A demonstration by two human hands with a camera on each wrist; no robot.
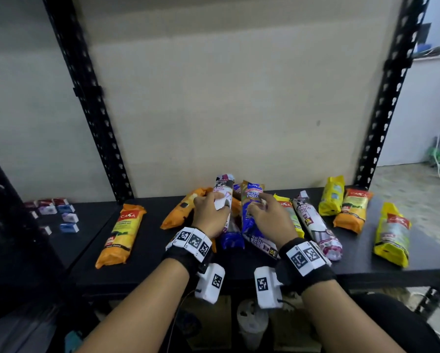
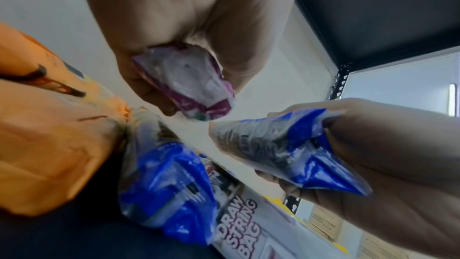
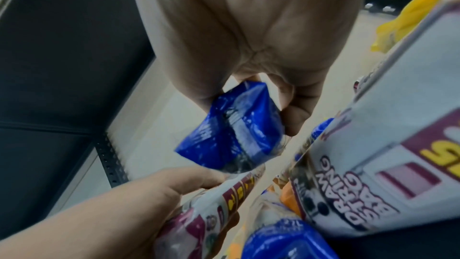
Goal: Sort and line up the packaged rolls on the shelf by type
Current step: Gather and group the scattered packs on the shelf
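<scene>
Left hand [image 1: 210, 212] grips white roll [image 1: 222, 193], right hand [image 1: 269, 217] blue roll [image 1: 250, 207]; slick, soft film, probably light; best gripped mid-body.

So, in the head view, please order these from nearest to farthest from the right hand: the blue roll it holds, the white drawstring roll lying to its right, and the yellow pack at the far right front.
1. Blue plastic-wrapped roll: gripped in the right hand.
2. White drawstring-bag roll: lying just to its right.
3. Yellow plastic pack: far right, at the black shelf's front edge.
</scene>
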